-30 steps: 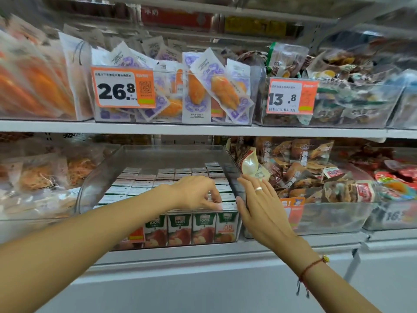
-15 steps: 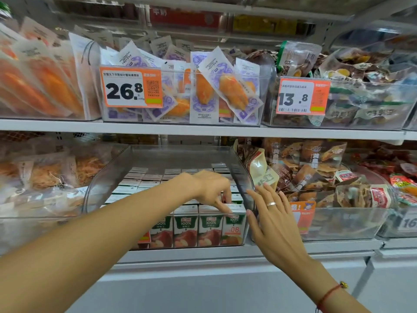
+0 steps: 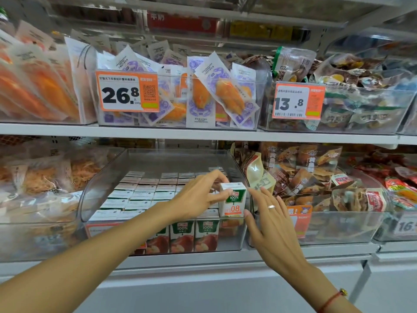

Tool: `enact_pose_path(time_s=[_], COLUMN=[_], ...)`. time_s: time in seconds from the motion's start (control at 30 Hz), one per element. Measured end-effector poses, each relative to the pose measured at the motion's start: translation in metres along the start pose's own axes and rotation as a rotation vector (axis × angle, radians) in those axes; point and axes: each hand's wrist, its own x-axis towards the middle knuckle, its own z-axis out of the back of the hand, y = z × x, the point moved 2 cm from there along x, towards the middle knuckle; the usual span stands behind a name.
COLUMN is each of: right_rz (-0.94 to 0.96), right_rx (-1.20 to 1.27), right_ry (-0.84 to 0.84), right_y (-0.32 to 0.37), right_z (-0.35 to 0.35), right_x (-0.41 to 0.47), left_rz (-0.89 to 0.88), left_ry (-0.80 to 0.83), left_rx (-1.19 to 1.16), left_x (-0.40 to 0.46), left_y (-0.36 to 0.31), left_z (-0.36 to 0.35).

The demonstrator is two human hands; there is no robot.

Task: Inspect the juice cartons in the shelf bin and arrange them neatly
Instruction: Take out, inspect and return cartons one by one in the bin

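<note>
At the front right corner of the clear plastic shelf bin (image 3: 234, 159), the left hand (image 3: 198, 199) pinches a small white-and-green juice carton (image 3: 233, 201) by its upper sides, raised above the packed rows. It stands upright, long axis vertical, printed face toward the aisle. Probably light, stiff but dentable; its flat sides seem the best hold. The right hand (image 3: 268, 222) hovers beside it, fingers spread, holding nothing.

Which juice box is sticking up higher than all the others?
The carton at the bin's front right corner, pinched by the left hand. It shows an orange 08, while the other cartons sit level in rows.
</note>
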Motion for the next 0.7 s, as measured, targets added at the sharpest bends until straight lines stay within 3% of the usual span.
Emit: enact_pose_path(time_s=[0.17, 0.27, 0.37, 0.5, 0.7], right_rz=[-0.030, -0.064, -0.117, -0.179, -0.360], right_rx=[0.159, 0.334, 0.596, 0.888, 1.106], right_ry=[-0.084, -0.031, 0.051, 0.137, 0.226], right_y=[0.021, 0.039, 0.064, 0.092, 0.103], right_z=[0.010, 0.017, 0.021, 0.023, 0.014], right_x=[0.003, 0.006, 0.003, -0.009, -0.014], left_rz=[0.028, 0.036, 0.104, 0.271, 0.383], left_ry=[-0.225, -0.433, -0.544, -0.561, -0.492], left_rx=[-0.214, -0.411, -0.693, -0.924, -0.896], left_x=[-0.017, -0.030, -0.052, -0.093, -0.133], left_y=[-0.008, -0.029, -0.050, -0.062, -0.056], left_z=[0.001, 0.007, 0.015, 0.023, 0.026])
